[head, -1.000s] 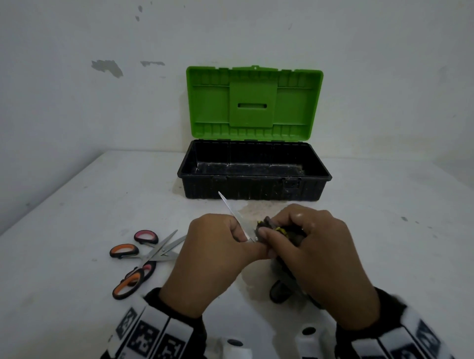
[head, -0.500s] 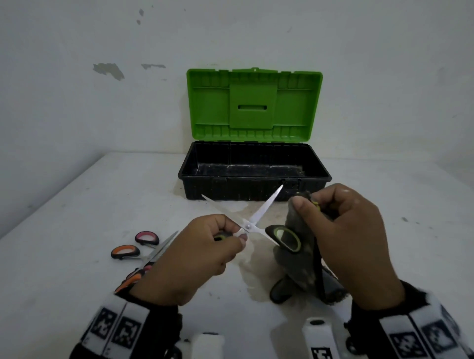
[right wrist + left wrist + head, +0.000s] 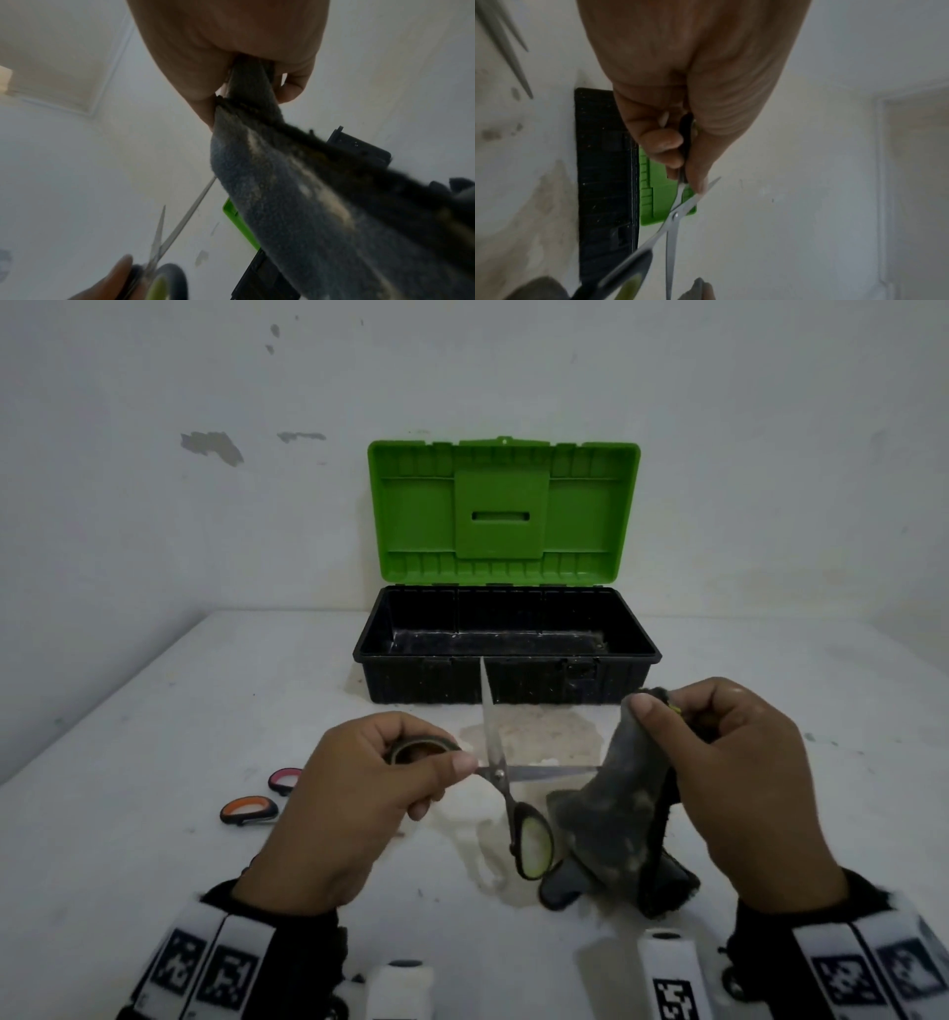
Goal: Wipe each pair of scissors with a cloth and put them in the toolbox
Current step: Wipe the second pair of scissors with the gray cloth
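Observation:
My left hand (image 3: 436,762) grips one handle ring of the black-and-green scissors (image 3: 497,774) above the table. Their blades are spread wide: one points up toward the toolbox, the other points right and ends at the cloth. The free handle hangs down. My right hand (image 3: 667,716) pinches the top of a grey, stained cloth (image 3: 616,803), which hangs down to the table. The left wrist view shows the fingers (image 3: 664,142) curled round the handle and the crossed blades of the scissors (image 3: 673,216). The right wrist view shows the cloth (image 3: 308,203) trailing from my right hand (image 3: 244,87).
The toolbox (image 3: 631,654) stands open at the back of the white table, its green lid (image 3: 503,510) upright against the wall. Orange-handled scissors (image 3: 249,810) and pink-handled scissors (image 3: 285,779) lie at the left, partly hidden behind my left hand.
My right hand pulled the cloth off the blade and moved right. The scissors opened wider and turned, so that the free handle now hangs down.

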Tool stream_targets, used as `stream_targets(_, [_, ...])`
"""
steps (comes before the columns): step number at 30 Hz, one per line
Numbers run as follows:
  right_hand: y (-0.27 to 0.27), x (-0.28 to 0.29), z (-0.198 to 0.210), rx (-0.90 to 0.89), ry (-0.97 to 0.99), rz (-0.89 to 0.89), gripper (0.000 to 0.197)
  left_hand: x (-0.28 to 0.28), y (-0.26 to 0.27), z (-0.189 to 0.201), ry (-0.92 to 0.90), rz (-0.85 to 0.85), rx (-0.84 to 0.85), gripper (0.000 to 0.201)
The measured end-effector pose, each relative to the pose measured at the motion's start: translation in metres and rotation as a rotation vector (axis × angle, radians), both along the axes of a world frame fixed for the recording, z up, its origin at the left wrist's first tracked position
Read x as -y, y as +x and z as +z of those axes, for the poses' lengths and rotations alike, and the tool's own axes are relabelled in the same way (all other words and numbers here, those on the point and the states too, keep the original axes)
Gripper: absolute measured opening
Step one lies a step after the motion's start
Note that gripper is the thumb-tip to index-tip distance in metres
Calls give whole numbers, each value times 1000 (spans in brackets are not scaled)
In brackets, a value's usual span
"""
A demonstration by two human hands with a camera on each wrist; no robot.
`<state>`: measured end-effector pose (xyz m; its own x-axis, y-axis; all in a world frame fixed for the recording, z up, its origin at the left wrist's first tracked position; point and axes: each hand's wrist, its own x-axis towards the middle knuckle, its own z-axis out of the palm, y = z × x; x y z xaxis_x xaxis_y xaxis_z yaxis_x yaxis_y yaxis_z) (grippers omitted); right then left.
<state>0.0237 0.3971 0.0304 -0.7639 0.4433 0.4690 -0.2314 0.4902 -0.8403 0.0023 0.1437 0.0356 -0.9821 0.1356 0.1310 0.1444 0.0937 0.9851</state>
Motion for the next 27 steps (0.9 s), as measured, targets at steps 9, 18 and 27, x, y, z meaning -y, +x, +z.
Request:
stream_targets(9, [4,0,7,58,29,118,18,-28,4,-7,372,116,222,32])
stream_targets(18, [21,42,4,31,311,380,19,-51,16,-10,412,84,254,37])
stream_targets(27, [18,48,-4,-33,412,269,14,-56,23,-14,476,67,352,38])
